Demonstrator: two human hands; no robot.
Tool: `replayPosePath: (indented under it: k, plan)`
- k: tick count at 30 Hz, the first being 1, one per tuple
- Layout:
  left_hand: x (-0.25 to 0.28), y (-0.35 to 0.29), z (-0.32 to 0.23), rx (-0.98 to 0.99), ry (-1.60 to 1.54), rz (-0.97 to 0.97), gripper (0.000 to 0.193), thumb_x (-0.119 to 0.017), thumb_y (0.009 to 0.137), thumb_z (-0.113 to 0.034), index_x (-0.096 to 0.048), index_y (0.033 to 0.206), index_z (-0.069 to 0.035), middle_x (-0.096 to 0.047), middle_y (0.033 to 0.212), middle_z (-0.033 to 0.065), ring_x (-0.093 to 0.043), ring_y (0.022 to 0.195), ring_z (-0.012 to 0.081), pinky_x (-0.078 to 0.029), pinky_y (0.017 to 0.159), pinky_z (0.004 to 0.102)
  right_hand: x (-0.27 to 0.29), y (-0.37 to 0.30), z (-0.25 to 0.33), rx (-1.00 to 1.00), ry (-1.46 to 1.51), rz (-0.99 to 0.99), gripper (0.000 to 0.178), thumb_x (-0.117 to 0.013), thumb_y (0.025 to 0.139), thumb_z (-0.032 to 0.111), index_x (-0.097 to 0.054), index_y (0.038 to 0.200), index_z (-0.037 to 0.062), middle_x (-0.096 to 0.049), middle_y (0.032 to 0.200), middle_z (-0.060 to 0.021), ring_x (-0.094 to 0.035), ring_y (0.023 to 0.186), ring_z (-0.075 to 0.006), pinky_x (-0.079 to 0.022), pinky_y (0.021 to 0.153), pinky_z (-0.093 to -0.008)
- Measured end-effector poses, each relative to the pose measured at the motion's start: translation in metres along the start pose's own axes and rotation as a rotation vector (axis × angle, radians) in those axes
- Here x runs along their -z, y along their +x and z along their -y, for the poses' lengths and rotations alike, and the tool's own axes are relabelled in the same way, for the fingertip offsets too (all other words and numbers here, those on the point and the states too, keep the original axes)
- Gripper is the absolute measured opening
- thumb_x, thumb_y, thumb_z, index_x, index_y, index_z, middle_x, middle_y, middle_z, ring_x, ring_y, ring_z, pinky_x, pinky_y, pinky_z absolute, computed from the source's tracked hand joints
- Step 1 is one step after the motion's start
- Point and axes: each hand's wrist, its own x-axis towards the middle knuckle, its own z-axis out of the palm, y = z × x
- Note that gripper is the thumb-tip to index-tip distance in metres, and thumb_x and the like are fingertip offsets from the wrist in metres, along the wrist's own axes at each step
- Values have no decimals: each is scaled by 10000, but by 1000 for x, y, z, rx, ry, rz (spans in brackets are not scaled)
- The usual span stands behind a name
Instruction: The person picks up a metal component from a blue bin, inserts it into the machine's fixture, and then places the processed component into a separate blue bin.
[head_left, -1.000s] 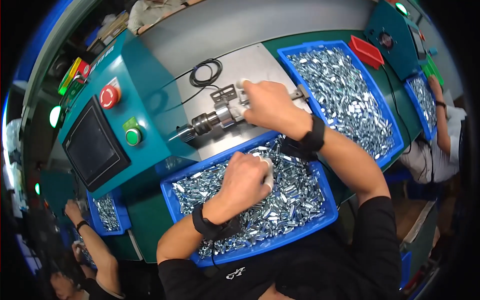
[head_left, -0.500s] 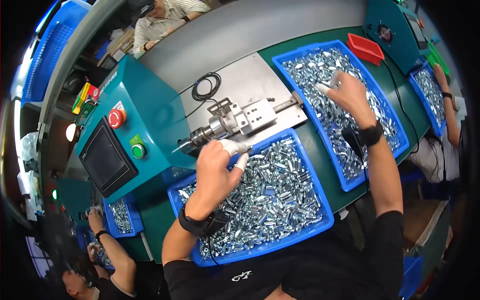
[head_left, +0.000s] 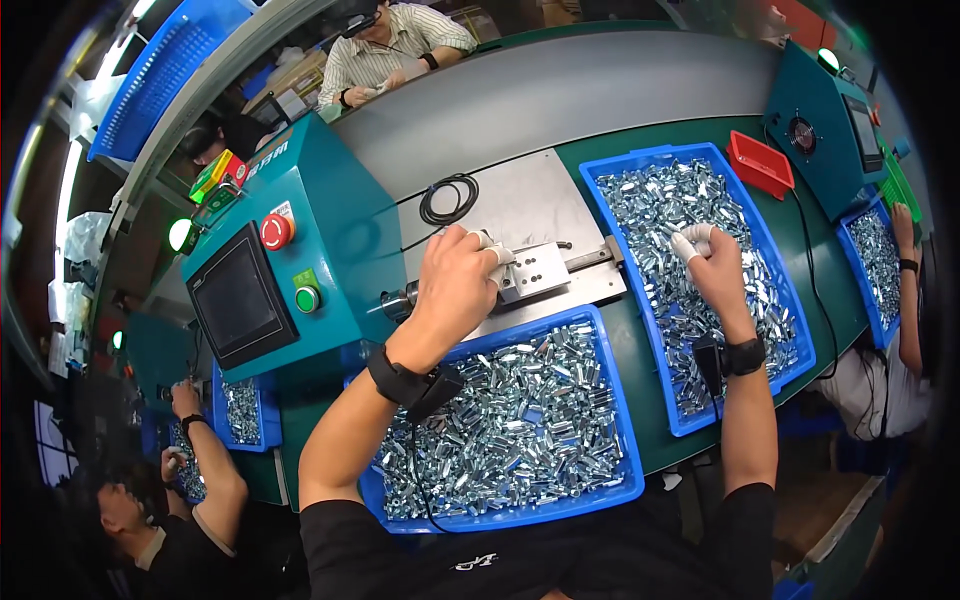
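My left hand point(head_left: 458, 285), with white wraps on its fingertips, is at the metal clamp block point(head_left: 537, 272) of the machine, its fingers closed and the thumb bent against them. Whatever lies between those fingertips is hidden. Part of the chuck point(head_left: 397, 303) shows left of this hand. Over the right blue tray point(head_left: 668, 405) hovers my right hand point(head_left: 718, 280), thumb and forefinger pinched together in white fingertip covers. I cannot make out a part in that pinch. Small shiny metal sleeves point(head_left: 665, 205) fill the tray below it. Similar sleeves point(head_left: 510, 425) fill the near blue tray point(head_left: 630, 455).
The teal machine point(head_left: 340, 200) carries a screen point(head_left: 240, 297), a red stop button point(head_left: 277, 231) and a green button point(head_left: 307, 298). A coiled black cable point(head_left: 449, 200) lies on the metal plate. Beyond the right tray stands a red bin point(head_left: 760, 165). Co-workers sit left, right and across.
My left hand has moved from the near tray's far edge up to the clamp block. The right hand stays over the right tray, its fingers now pinched. The whole view has shifted.
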Motion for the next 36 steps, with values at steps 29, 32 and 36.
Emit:
replayPosePath:
  k: [29,32,36]
  plan:
    - [-51,-108,-96,-31,-321,246,120,-626,610,-165,-594,664,-63,-597,643,82,-600,698,266,-399,718,386,-125,-66,111,-83,543,776,575,-634,638,116,-512,1189,6,-489,1300,-121,-443,1238,-232,-257,1096,-347]
    - [-56,-109,-101,-13,-295,262,116,-625,607,-177,-601,642,-69,-595,640,79,-596,691,255,-394,704,373,-129,-62,108,-124,564,769,606,-630,634,203,-511,1190,-6,-463,1340,-129,-427,1255,-236,-249,1097,-342]
    - [-57,-106,-100,-47,-312,191,101,-627,600,-174,-605,607,-76,-586,637,77,-587,688,254,-390,690,371,-118,-52,102,-38,540,765,546,-640,689,145,-513,1196,-14,-466,1345,-139,-440,1251,-240,-290,1080,-360]
